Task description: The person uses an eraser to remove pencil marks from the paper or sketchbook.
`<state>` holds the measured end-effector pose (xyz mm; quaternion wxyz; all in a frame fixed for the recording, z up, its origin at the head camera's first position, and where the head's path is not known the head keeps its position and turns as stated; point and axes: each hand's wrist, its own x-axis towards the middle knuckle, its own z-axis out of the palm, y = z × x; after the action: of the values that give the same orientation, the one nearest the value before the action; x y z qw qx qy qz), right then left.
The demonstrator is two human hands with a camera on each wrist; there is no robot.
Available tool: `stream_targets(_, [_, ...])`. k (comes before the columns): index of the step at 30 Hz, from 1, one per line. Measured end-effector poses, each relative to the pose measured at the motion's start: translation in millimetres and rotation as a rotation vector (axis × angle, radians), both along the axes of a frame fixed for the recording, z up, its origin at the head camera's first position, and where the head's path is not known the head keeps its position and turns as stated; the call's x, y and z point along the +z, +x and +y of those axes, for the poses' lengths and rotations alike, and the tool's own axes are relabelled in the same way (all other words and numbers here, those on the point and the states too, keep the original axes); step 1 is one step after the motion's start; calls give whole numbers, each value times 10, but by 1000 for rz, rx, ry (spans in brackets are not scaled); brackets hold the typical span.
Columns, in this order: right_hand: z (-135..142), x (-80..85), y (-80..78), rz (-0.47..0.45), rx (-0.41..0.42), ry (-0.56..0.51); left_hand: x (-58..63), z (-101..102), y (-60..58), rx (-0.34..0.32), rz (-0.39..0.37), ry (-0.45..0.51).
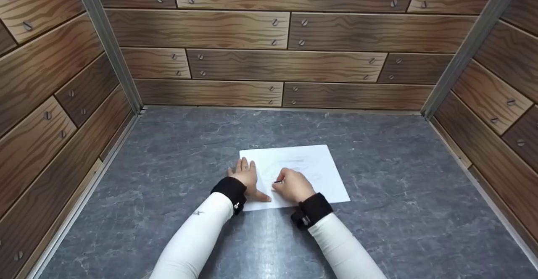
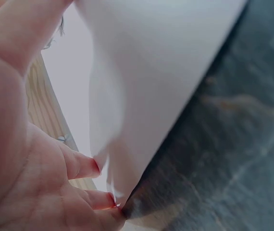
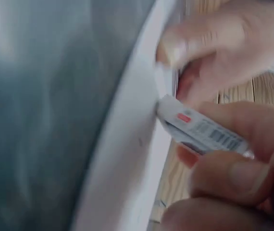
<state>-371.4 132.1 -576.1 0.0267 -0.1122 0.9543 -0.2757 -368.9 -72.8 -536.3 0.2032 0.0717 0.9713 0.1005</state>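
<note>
A white sheet of paper [image 1: 332, 186] lies on the grey tabletop, with faint grey marks across its middle and upper part. My left hand [image 1: 247, 179] rests flat on the sheet's left side, fingers spread and thumb pointing toward the right hand. In the left wrist view, fingertips [image 2: 94, 166] press near the paper's edge, where the sheet bulges a little. Thumb and fingers of my right hand [image 1: 294, 185] pinch a white eraser [image 3: 199, 126] in a printed sleeve with a barcode. The eraser's bare end meets the paper close to the left thumb. The right wrist view is blurred.
Dark grey marbled tabletop [image 1: 399, 178] surrounds the sheet. Wood-patterned panels [image 1: 235, 64] stand at the back and on both sides, joined by grey metal corner strips [image 1: 113, 48]. Black bands [image 1: 317, 209] circle both wrists over white sleeves [image 1: 197, 232].
</note>
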Motion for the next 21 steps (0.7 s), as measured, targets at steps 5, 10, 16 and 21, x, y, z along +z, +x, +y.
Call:
stream_targets(5, [47, 32, -7, 22, -52, 74, 19, 10, 24, 5, -2, -2])
stream_targets(10, [-21, -19, 8, 32, 34, 1, 32, 23, 45, 17, 12, 23])
stream_targets(16, [97, 18, -43, -8, -39, 38, 46, 10, 40, 9, 0, 20])
stream_targets(21, [172, 21, -91, 8, -76, 38, 56, -1, 42, 18, -3, 17])
